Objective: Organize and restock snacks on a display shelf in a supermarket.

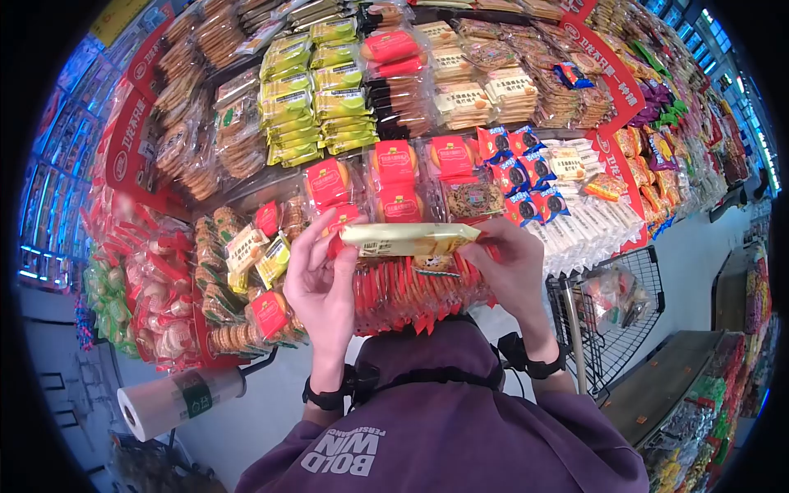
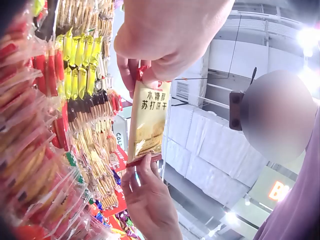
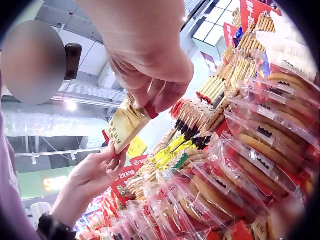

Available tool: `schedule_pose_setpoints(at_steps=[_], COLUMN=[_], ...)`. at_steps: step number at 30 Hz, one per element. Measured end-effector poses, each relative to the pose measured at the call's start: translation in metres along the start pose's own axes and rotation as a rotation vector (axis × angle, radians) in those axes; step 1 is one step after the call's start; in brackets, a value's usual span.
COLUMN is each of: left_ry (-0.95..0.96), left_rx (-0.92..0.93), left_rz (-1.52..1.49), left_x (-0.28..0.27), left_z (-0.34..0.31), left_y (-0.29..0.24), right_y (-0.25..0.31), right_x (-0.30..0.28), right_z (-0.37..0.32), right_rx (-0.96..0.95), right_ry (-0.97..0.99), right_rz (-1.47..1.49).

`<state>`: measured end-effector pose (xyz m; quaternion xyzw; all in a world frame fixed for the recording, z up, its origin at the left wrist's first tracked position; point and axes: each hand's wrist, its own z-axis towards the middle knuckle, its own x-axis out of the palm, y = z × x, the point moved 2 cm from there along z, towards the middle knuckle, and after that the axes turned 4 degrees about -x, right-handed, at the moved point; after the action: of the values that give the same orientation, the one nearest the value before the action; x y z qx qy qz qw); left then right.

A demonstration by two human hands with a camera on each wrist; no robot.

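A cream packet of soda crackers with red ends is held level above the snack display. My left hand pinches one end between thumb and fingers, and my right hand pinches the other. Seen from the left wrist, the packet's printed front faces the wearer, with dark Chinese characters near the left hand's end. The right wrist view has the same packet slanting between both hands. Just beneath it, in the head view, stand rows of round crackers in clear and red wrappers.
Yellow-green packs, red packs and blue cookie packs fill the tiered display ahead. White packs lie to the right, above a black wire cart. A plastic bag roll sticks out at lower left.
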<state>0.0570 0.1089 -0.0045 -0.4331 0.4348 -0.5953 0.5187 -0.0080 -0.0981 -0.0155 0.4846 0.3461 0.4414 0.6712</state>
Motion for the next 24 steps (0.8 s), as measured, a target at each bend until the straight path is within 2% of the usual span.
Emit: schedule_pose_setpoints(at_steps=[2, 7, 12, 15, 22, 24], left_ry=[0.074, 0.069, 0.045, 0.032, 0.070, 0.122], left_rx=[0.020, 0.000, -0.175, -0.214, -0.168, -0.103], left_rz=[-0.009, -0.041, -0.041, -0.064, -0.053, -0.069], left_x=[-0.005, -0.010, -0.010, -0.009, -0.006, -0.008], left_z=[0.000, -0.004, -0.006, -0.005, -0.008, -0.008], left_y=[0.000, 0.007, 0.007, 0.007, 0.002, 0.007], right_y=[0.001, 0.003, 0.010, 0.015, 0.016, 0.012], right_x=[-0.001, -0.003, -0.001, 0.001, 0.003, 0.001], right_z=[-0.001, 0.000, -0.002, -0.004, -0.007, -0.008], right_rx=[-0.048, -0.106, 0.015, 0.080, 0.057, -0.035], right_ry=[0.008, 0.028, -0.035, -0.037, -0.066, -0.064], right_rz=[-0.029, -0.047, 0.108, 0.138, 0.184, 0.078])
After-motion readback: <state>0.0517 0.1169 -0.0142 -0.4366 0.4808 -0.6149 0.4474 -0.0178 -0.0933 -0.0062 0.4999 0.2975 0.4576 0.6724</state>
